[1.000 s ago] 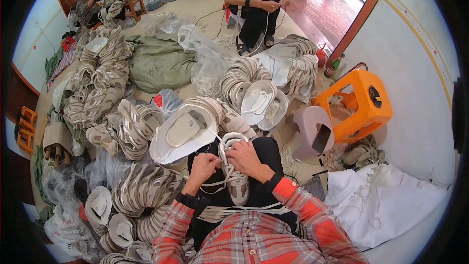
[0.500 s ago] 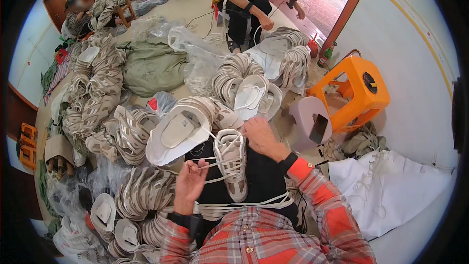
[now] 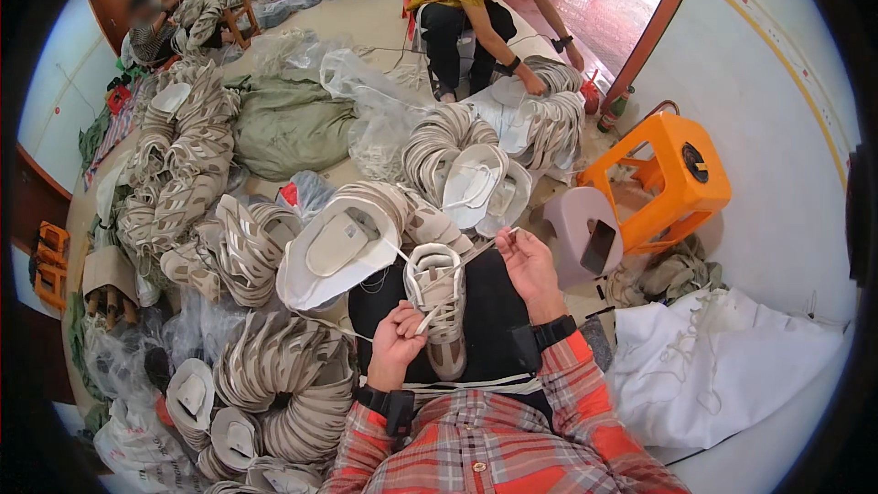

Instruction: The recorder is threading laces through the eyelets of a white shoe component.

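Workroom floor, shoe-upper stacks (image 3: 274,375); one shoe (image 3: 439,306) on lap, left hand (image 3: 395,345) and right hand (image 3: 526,265) each pinching lace (image 3: 457,265).

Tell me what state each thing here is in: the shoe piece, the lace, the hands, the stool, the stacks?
Shoe upper: lying on the lap, partly laced.
Lace: pulled taut.
Left hand: fingers pinching the lace by the upper.
Right hand: raised, pulling the lace end.
Orange stool: tipped on its side.
Stacks of uppers: nested, piled on the floor.
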